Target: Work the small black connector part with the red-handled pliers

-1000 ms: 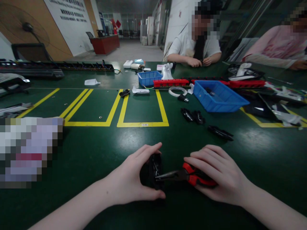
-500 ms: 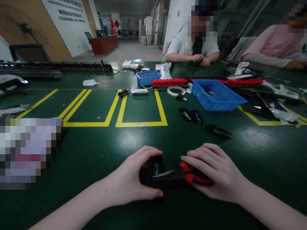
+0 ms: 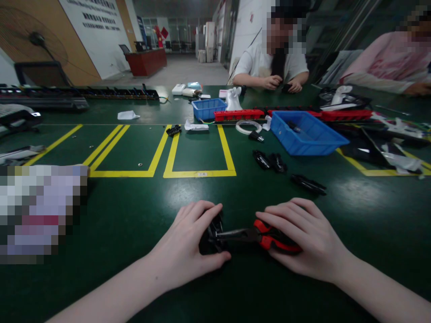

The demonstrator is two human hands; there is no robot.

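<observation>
My left hand (image 3: 193, 242) is curled around a black plastic part (image 3: 217, 226), thumb at its near end and fingers at its far end. Much of the part is hidden by the hand. Pliers with red and black handles (image 3: 266, 235) lie in the grip of my right hand (image 3: 305, 242). Their long, narrow jaws point left, and the tips meet the black part; whether they pinch it I cannot tell. Beyond my right hand, a shiny black part (image 3: 308, 184) rests on the green table, with two more black parts (image 3: 269, 160) farther back.
A large blue bin (image 3: 306, 134) holding small dark pieces stands behind the black parts. Left of it are a tape roll (image 3: 248, 127) and a smaller blue bin (image 3: 209, 107). Yellow tape (image 3: 200, 174) marks the table. Across it, a person in white (image 3: 252, 67) handles something dark.
The black part has tilted in my left hand, and its far end has shifted slightly left. The plier tips remain against it, and my right hand has barely moved.
</observation>
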